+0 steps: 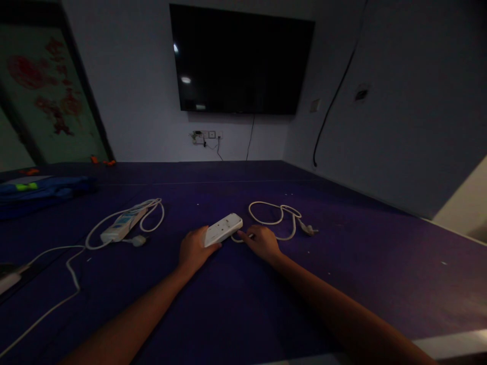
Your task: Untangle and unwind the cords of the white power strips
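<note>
A white power strip (224,229) lies at the middle of the purple surface, its sockets facing up. My left hand (193,249) is closed around its near left end, thumb along the near side. Just right of the strip, my right hand (262,242) is closed on the white power cord (286,238), close to where it meets the strip. From there the cord runs right in loose loops and ends in a plug (309,229). The fingertips of my right hand are partly hidden.
To the left lies a second power strip (120,226) with its cord coiled over it and a plug (137,241) beside it. Another white strip (9,282) shows at the left edge. Blue cloth (49,190) lies farther back. A television (243,61) hangs on the wall.
</note>
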`<action>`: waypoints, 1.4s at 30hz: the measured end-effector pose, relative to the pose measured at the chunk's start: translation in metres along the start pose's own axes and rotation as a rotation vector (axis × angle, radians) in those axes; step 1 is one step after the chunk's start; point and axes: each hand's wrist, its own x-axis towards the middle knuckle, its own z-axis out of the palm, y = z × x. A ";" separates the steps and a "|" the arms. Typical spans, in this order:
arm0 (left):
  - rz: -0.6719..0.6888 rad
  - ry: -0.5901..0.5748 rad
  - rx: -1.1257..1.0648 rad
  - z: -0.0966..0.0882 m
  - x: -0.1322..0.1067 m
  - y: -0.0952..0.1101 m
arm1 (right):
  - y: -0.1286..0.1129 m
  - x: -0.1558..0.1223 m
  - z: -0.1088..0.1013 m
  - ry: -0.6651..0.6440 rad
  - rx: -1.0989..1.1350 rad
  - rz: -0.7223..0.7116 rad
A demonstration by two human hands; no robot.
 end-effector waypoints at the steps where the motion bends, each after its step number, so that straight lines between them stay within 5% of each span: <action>1: -0.002 0.015 -0.011 0.001 0.000 -0.001 | 0.000 0.000 0.000 0.004 -0.004 0.009; 9: -0.023 0.167 -0.093 0.002 0.001 -0.006 | 0.004 0.002 0.001 -0.071 -0.075 0.104; 17: 0.089 0.320 -0.039 -0.002 -0.003 0.002 | 0.006 0.002 -0.003 -0.154 -0.106 -0.006; 21: 0.131 0.334 -0.095 -0.002 -0.003 0.002 | 0.010 0.004 -0.002 -0.144 -0.172 0.055; 32: 0.181 0.152 -0.245 -0.003 -0.006 0.006 | 0.020 0.004 0.001 0.109 -0.089 0.314; 42: 0.331 0.203 -0.015 -0.003 -0.011 0.010 | 0.034 0.010 0.006 0.489 0.278 0.428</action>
